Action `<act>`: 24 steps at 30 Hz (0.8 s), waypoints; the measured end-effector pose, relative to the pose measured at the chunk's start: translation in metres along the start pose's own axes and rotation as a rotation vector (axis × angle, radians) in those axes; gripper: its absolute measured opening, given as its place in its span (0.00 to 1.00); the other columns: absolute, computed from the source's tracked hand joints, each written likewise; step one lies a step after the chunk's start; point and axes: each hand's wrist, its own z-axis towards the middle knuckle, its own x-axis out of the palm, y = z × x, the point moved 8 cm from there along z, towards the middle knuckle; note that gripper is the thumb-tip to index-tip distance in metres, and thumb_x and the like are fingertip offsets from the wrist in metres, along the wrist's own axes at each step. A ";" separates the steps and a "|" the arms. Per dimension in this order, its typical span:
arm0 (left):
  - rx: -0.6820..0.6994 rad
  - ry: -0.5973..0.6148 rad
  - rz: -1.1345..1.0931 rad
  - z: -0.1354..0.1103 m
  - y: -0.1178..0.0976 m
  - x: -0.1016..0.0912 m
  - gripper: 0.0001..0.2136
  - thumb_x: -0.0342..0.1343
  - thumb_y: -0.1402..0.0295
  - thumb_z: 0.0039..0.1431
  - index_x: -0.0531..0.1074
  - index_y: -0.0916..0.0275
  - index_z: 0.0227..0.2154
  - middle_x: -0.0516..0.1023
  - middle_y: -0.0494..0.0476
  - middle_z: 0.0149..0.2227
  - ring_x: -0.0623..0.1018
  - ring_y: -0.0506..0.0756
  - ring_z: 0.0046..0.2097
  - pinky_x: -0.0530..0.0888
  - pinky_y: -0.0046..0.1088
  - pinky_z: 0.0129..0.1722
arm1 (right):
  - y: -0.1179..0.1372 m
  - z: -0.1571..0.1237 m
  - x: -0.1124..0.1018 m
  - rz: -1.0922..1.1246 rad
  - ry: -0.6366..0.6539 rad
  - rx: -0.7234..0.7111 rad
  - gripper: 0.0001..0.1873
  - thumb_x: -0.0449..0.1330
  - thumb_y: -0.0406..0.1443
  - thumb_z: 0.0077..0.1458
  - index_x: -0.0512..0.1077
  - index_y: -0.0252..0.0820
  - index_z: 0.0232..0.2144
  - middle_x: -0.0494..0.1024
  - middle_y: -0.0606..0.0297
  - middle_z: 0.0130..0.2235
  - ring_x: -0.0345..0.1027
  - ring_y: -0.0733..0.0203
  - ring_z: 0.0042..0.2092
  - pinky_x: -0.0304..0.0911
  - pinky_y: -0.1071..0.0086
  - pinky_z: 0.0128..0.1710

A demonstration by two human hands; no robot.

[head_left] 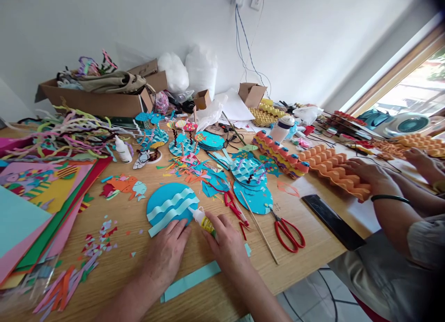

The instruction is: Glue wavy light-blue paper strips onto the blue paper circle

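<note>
A round blue disc (pixel 163 197) lies flat on the table, crossed by wavy pale-blue paper strips (pixel 175 205). My left hand (pixel 170 247) grips its lower edge, fingers close together over the rim. In my right hand (pixel 225 241) is a small glue bottle (pixel 207 224) with a white cap, tilted so its nozzle points at the disc's right edge beside the lower strip. Under my wrists lies a straight pale-blue strip (pixel 191 281), partly hidden by my right hand. Red-handled scissors (pixel 289 235) and a thin wooden stick (pixel 259 227) rest to the right.
A second glue bottle (pixel 123 150) stands behind the disc. Paper fish (pixel 125 186), scraps and coloured sheets (pixel 74 220) spread leftward. Decorated blue discs (pixel 248 173) lie right of centre. A co-worker's hand (pixel 368 173) touches an orange egg carton (pixel 333 171), near a black phone (pixel 332 222).
</note>
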 end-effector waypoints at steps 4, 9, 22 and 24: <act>-0.046 0.008 -0.057 0.000 0.001 0.001 0.18 0.40 0.80 0.56 0.70 0.64 0.44 0.73 0.61 0.49 0.71 0.59 0.48 0.71 0.39 0.46 | -0.013 -0.009 -0.012 0.180 -0.166 0.053 0.12 0.58 0.32 0.50 0.68 0.41 0.39 0.73 0.60 0.36 0.69 0.57 0.36 0.63 0.68 0.34; -0.062 0.017 -0.080 0.000 0.001 0.002 0.19 0.39 0.81 0.56 0.70 0.63 0.44 0.73 0.60 0.48 0.72 0.59 0.47 0.70 0.39 0.46 | -0.040 -0.012 -0.016 0.688 -0.272 0.219 0.15 0.64 0.38 0.42 0.69 0.42 0.35 0.74 0.65 0.31 0.67 0.60 0.31 0.63 0.69 0.28; -0.025 -0.025 -0.017 0.000 -0.001 -0.001 0.18 0.39 0.80 0.55 0.71 0.64 0.42 0.74 0.61 0.47 0.72 0.60 0.46 0.72 0.38 0.42 | -0.043 0.000 -0.002 1.187 -0.335 0.366 0.18 0.66 0.40 0.40 0.68 0.42 0.35 0.72 0.69 0.27 0.64 0.67 0.24 0.56 0.77 0.17; -0.031 -0.017 -0.031 0.000 0.000 -0.002 0.18 0.39 0.80 0.55 0.71 0.64 0.43 0.74 0.61 0.47 0.72 0.59 0.46 0.72 0.38 0.42 | -0.039 0.004 0.000 1.179 -0.304 0.352 0.20 0.67 0.40 0.39 0.69 0.41 0.36 0.74 0.66 0.30 0.66 0.64 0.27 0.59 0.75 0.19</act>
